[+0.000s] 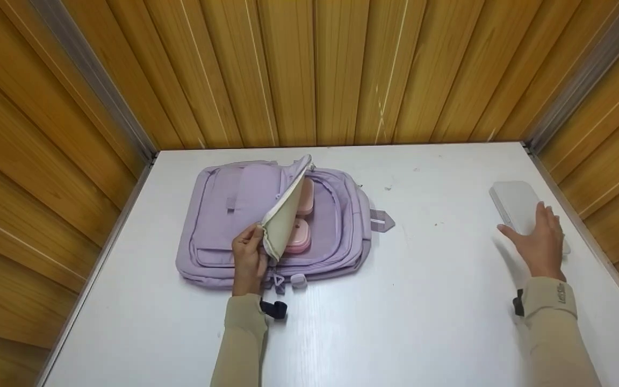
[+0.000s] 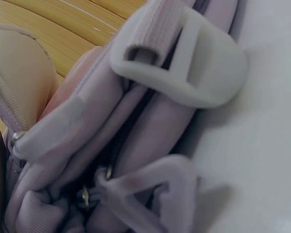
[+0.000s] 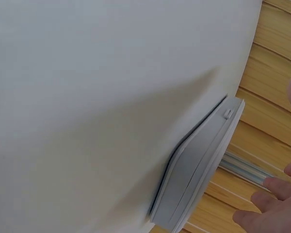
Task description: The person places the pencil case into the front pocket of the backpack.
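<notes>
A lavender backpack (image 1: pixel 213 215) lies flat on the white table, its front pocket unzipped. My left hand (image 1: pixel 249 255) pinches the edge of the pocket flap (image 1: pixel 283 220) and holds it raised, its cream lining showing. Inside the pocket sit two pink cases (image 1: pixel 299 236), partly covered by the flap. Over at the right, my right hand (image 1: pixel 541 242) is spread above a flat light-grey case (image 1: pixel 516 201) and overlaps it in the head view. In the right wrist view the fingers (image 3: pixel 276 194) are apart from that grey case (image 3: pixel 194 165).
The white table (image 1: pixel 422 312) is bordered by wood-patterned panels (image 1: pixel 336 75) at the back and both sides. A strap end (image 1: pixel 382 220) sticks out from the backpack's right side. A pale plastic buckle (image 2: pixel 208 63) and a triangular zipper pull (image 2: pixel 155 189) hang along its near side.
</notes>
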Demonstrator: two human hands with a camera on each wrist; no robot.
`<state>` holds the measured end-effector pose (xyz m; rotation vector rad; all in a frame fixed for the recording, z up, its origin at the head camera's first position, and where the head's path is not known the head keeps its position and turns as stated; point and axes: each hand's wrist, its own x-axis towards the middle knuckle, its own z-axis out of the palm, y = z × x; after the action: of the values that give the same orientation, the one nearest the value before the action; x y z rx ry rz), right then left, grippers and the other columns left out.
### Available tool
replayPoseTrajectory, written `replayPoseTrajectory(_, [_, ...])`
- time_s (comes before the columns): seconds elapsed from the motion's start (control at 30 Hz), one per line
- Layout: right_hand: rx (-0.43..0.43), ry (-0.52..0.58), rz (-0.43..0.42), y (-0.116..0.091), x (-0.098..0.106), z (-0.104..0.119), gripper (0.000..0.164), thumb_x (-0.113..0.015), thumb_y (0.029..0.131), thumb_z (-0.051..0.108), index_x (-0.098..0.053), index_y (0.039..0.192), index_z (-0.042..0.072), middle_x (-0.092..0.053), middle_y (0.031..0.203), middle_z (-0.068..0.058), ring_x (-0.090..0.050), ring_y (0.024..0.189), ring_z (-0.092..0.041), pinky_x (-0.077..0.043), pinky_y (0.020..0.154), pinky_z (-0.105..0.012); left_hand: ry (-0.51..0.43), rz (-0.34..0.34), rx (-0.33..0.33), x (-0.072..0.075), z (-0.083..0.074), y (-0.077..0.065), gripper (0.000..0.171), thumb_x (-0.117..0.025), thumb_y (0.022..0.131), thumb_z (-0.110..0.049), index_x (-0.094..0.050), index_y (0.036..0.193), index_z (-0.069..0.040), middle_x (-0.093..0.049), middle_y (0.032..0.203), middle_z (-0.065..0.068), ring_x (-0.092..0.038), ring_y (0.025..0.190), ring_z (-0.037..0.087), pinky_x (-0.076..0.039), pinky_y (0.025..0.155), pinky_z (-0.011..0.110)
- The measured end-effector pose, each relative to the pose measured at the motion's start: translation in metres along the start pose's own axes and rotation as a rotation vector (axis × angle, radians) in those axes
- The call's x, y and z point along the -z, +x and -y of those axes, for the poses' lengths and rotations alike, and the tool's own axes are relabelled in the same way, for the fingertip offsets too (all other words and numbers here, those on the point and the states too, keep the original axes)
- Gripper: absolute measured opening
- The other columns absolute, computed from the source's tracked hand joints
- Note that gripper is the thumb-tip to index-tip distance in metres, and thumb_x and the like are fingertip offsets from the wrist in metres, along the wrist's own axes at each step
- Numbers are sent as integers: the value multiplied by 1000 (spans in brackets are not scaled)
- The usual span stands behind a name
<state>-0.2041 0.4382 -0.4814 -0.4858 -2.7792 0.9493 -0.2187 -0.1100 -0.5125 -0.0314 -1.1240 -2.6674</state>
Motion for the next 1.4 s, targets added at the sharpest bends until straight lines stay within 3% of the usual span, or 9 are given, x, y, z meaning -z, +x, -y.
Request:
replayPoseTrajectory(0.27, [-72, -84, 110, 4, 14, -20, 108, -63, 87, 53, 8, 151, 4, 13, 155, -29, 8, 136, -60, -6, 103, -77, -17, -6, 3, -2, 0, 0, 10, -75, 80, -15, -74, 86, -6, -71, 82, 4, -66, 78, 10, -56, 72, 20])
replayPoseTrajectory(0.47, [-51, -122, 161, 3, 19, -33, 115, -64, 84, 59, 11, 150, 2, 15, 152, -33, 8, 132, -65, -7, 99, -80, -24, -17, 11, -2, -1, 1, 13, -77, 78, -16, -74, 86, -6, -71, 81, 4, -66, 77, 10, -56, 71, 20])
replayPoseTrajectory(0.87, [-123, -72, 257, -6, 19, -53, 126, -67, 80, 62, 23, 145, 2, 28, 144, -37, 18, 131, -63, -6, 100, -80, -2, 1, 5, 0, -1, 0, 10, -75, 81, -16, -75, 87, -7, -72, 81, 4, -66, 77, 9, -56, 71, 20])
replayPoseTrajectory(1.4, [-121, -20, 260, -8, 17, -54, 115, -55, 89, 59, 21, 141, -11, 13, 146, -44, 2, 133, -64, -13, 105, -75, 19, -33, 21, -1, -1, -1, 4, -71, 86, -10, -74, 86, -8, -71, 80, 4, -66, 74, 9, -55, 67, 18])
